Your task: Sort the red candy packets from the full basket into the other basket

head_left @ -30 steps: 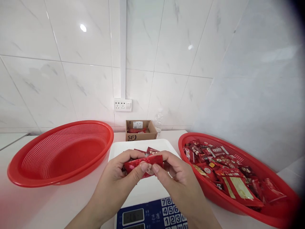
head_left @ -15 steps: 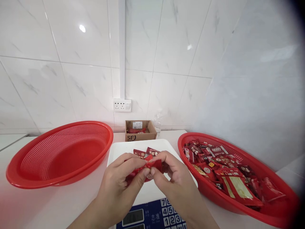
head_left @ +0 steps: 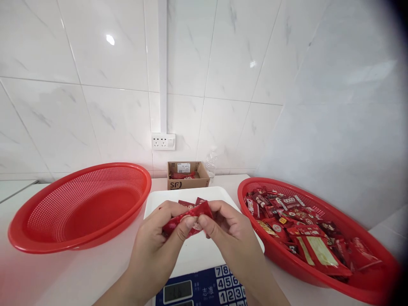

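Note:
My left hand (head_left: 157, 246) and my right hand (head_left: 228, 233) meet above the white scale pan (head_left: 223, 199). Both pinch a small red packet (head_left: 188, 217) between thumbs and fingertips. Behind my fingers, two more red packets (head_left: 194, 202) lie on the pan, partly hidden. The scale's blue panel (head_left: 207, 289) with display and number keys sits just under my wrists.
An empty red mesh basket (head_left: 81, 204) stands at the left. A second red basket (head_left: 318, 263) at the right holds several red sweet packets. A small cardboard box (head_left: 188, 175) and a clear bottle (head_left: 211, 162) stand by the tiled wall, under a socket (head_left: 163, 141).
Both hands kept hold of the red packet and worked it between the fingers; it now looks more crumpled and tilted. The view shifted slightly.

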### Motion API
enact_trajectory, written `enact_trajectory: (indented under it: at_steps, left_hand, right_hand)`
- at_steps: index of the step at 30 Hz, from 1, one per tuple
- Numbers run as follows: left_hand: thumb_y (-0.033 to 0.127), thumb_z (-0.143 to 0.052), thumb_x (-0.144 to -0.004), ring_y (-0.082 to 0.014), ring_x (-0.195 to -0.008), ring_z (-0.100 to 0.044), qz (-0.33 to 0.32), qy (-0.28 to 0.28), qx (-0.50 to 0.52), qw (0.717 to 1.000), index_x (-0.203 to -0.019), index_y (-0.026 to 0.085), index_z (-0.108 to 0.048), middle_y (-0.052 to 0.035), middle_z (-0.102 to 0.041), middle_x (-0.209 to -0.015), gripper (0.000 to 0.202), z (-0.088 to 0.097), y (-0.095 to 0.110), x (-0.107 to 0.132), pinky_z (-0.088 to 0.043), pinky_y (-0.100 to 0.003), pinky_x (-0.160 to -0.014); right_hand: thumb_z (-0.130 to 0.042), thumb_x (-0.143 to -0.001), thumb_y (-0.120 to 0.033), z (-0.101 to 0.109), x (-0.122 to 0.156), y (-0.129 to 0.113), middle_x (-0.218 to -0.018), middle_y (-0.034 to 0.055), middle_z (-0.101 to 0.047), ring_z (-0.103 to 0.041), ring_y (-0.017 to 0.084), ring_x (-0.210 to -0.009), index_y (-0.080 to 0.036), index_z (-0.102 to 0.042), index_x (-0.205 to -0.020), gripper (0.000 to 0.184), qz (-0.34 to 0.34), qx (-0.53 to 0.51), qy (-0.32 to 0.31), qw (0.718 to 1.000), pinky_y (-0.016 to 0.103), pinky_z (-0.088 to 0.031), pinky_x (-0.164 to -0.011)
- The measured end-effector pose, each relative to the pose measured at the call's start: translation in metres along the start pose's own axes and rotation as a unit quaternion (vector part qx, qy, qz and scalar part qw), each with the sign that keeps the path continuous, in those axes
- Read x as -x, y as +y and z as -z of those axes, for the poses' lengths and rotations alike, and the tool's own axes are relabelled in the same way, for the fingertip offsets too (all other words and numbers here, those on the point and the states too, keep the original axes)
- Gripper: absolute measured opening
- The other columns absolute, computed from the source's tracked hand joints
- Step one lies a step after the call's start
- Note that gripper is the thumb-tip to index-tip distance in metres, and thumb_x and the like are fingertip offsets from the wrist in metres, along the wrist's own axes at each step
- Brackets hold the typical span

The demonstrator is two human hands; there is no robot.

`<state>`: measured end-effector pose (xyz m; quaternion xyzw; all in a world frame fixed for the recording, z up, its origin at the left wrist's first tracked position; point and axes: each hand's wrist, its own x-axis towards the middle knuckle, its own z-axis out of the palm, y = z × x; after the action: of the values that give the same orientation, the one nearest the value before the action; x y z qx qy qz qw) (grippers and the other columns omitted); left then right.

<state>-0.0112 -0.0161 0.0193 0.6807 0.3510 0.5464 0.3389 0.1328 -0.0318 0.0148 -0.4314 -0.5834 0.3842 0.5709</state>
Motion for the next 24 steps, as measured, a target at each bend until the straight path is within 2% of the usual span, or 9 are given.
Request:
enact_trajectory:
  at_steps: [3, 6, 10, 12, 14, 17, 21, 24]
  left_hand:
    - [0.039, -0.063, -0.081, -0.0149, -0.063, -0.058, 0.082, 0.013, 0.061, 0.995, -0.076, 0.020, -0.065, -0.0010, -0.063, -0.069, 0.020, -0.003, 0.004, -0.001, -0.049, -0.023, -0.054]
    - [0.042, -0.064, -0.080, -0.0148, -0.067, -0.061, 0.131, 0.050, 0.134, 0.981, -0.092, 0.021, -0.064, -0.0014, -0.064, -0.080, 0.024, -0.002, 0.005, -0.004, -0.053, -0.023, -0.056]
    - [0.039, -0.063, -0.082, -0.0144, -0.083, -0.061, 0.096, 0.133, 0.241, 0.957, -0.104, 0.025, -0.062, -0.0020, -0.062, -0.101, 0.026, 0.012, 0.005, -0.011, -0.054, -0.021, -0.067]
    - [0.032, -0.063, -0.084, -0.0131, -0.088, -0.060, 0.070, 0.152, 0.278, 0.946, -0.106, 0.026, -0.061, -0.0011, -0.063, -0.101, 0.024, 0.021, 0.006, -0.014, -0.053, -0.019, -0.072]
    - [0.023, -0.062, -0.084, -0.0118, -0.092, -0.060, 0.039, 0.165, 0.292, 0.941, -0.109, 0.027, -0.060, -0.0003, -0.063, -0.102, 0.025, 0.027, 0.008, -0.014, -0.052, -0.017, -0.076]
    - [0.015, -0.060, -0.084, -0.0117, -0.098, -0.059, 0.000, 0.164, 0.298, 0.940, -0.114, 0.027, -0.058, 0.0001, -0.062, -0.108, 0.033, 0.032, 0.011, -0.011, -0.051, -0.016, -0.082]
    - [0.014, -0.059, -0.084, -0.0130, -0.102, -0.059, -0.001, 0.143, 0.308, 0.940, -0.117, 0.030, -0.057, 0.0008, -0.063, -0.109, 0.036, 0.034, 0.014, -0.005, -0.051, -0.018, -0.084]
    - [0.015, -0.060, -0.083, -0.0142, -0.102, -0.060, 0.001, 0.145, 0.306, 0.941, -0.117, 0.030, -0.057, 0.0003, -0.064, -0.109, 0.037, 0.037, 0.014, -0.003, -0.052, -0.019, -0.084]
  right_hand:
    - [-0.058, -0.084, -0.038, -0.001, -0.001, -0.001, -0.074, 0.0013, -0.063, -0.056, 0.012, -0.064, -0.019, -0.065, -0.086, 0.020, 0.016, 0.015, -0.007, 1.000, 0.023, -0.047, -0.056]
    - [-0.058, -0.084, -0.040, 0.004, -0.001, 0.000, -0.064, -0.0005, -0.060, -0.052, 0.011, -0.055, -0.019, -0.064, -0.081, 0.022, 0.032, 0.032, 0.058, 0.997, 0.022, -0.044, -0.052]
    - [-0.059, -0.083, -0.042, 0.024, -0.010, 0.009, -0.070, -0.0007, -0.063, -0.050, 0.010, -0.055, -0.021, -0.063, -0.085, 0.021, 0.064, 0.080, 0.201, 0.974, 0.023, -0.042, -0.052]
    - [-0.058, -0.082, -0.043, 0.035, -0.021, 0.015, -0.075, 0.0005, -0.064, -0.052, 0.012, -0.061, -0.021, -0.063, -0.089, 0.023, 0.064, 0.116, 0.232, 0.964, 0.024, -0.043, -0.055]
    - [-0.057, -0.082, -0.043, 0.043, -0.036, 0.021, -0.080, 0.0021, -0.066, -0.055, 0.015, -0.067, -0.020, -0.063, -0.090, 0.026, 0.049, 0.172, 0.221, 0.959, 0.027, -0.043, -0.060]
    - [-0.053, -0.084, -0.038, 0.047, -0.065, 0.032, -0.088, 0.0028, -0.068, -0.058, 0.017, -0.079, -0.020, -0.063, -0.089, 0.021, 0.041, 0.263, 0.161, 0.951, 0.030, -0.044, -0.071]
    - [-0.048, -0.085, -0.028, 0.046, -0.101, 0.053, -0.091, 0.0027, -0.069, -0.060, 0.018, -0.083, -0.020, -0.061, -0.090, 0.016, -0.018, 0.375, 0.071, 0.924, 0.031, -0.043, -0.075]
    - [-0.050, -0.084, -0.024, 0.042, -0.117, 0.070, -0.093, 0.0053, -0.068, -0.061, 0.019, -0.083, -0.018, -0.058, -0.096, 0.016, -0.050, 0.401, 0.039, 0.914, 0.031, -0.043, -0.074]
